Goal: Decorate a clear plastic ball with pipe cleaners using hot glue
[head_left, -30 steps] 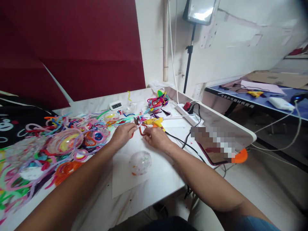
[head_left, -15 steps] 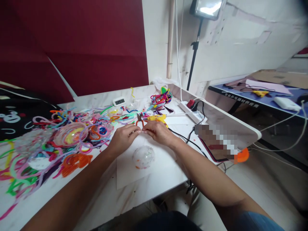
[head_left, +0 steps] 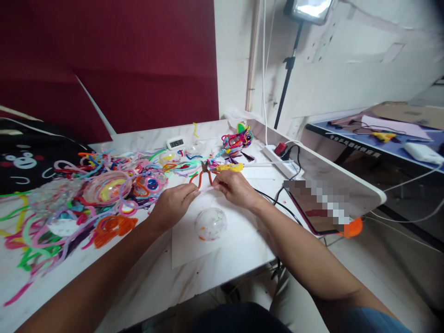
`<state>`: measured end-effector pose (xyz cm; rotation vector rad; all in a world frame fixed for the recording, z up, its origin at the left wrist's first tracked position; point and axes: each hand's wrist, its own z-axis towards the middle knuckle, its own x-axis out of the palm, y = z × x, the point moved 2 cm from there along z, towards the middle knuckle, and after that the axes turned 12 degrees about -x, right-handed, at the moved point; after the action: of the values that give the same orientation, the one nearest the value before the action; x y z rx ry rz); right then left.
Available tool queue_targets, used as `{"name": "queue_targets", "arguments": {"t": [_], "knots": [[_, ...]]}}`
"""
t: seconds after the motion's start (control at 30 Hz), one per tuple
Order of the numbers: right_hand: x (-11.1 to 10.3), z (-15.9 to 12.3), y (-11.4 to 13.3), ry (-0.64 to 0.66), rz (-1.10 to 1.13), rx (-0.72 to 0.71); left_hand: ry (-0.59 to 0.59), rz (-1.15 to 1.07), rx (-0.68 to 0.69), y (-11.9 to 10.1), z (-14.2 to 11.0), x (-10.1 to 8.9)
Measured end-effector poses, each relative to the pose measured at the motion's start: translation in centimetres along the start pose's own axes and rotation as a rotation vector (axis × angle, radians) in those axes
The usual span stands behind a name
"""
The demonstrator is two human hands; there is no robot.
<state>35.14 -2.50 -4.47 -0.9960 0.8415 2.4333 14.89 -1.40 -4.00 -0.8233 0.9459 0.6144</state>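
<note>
Head view: a pale strip (head_left: 206, 190) spans between the hands (head_left: 175, 203) (head_left: 236, 188).

A white clock (head_left: 175, 143) seemingly shows 11:57; the blue table's edge (head_left: 354, 144) reads 专业乒乓器材供应商.

Pale strip (head_left: 207, 189) blurred; lamp (head_left: 312, 10) cut off at top; panel (head_left: 308, 212) pixelated.

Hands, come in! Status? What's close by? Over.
Left hand, right hand: pinching pale strip between them. Orange-handled pliers just beyond, handles spread. Clear dome on near side.
</note>
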Motion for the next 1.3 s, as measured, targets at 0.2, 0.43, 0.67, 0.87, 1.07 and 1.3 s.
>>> {"name": "queue_targets", "arguments": {"t": [0.2, 0.43, 0.67, 0.87, 1.07, 1.3], "knots": [[-0.3, -0.1, -0.6, -0.027, -0.009, 0.058, 0.015, -0.017, -0.03, 0.7, -0.8, 0.2], [0.2, -0.2, -0.3, 0.105, -0.14, 0.022, -0.005, -0.093, -0.108, 1.3, -1.1, 0.4], [1.8, -0.1, 0.7, 0.235, -0.15, -0.18, -0.079, -0.044, -0.13, 0.9, -1.7, 0.4], [1.6, 0.0, 0.5, 0.231, -0.214, -0.078, -0.024, 0.057, -0.048, 1.9, -1.9, 0.7], [1.2, 0.1, 0.8, 0.221, -0.216, -0.039, 0.004, 0.111, -0.019, 2.6, -1.9, 0.5], [0.3, -0.3, 0.6, 0.162, 0.193, 0.094, -0.056, 0.12, 0.014, 2.5, -1.9, 0.1]]}}
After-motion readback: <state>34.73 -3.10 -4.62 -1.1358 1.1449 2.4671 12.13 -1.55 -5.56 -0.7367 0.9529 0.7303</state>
